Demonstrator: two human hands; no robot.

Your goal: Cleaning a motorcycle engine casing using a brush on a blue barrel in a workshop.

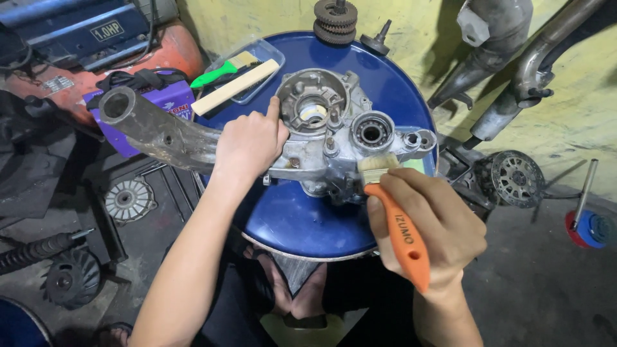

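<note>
Drum top point(289, 218) bare near-side; gear stack point(335, 22) blocks far rim.

yellow wall point(411, 38); dark concrete floor point(540, 283)
</note>
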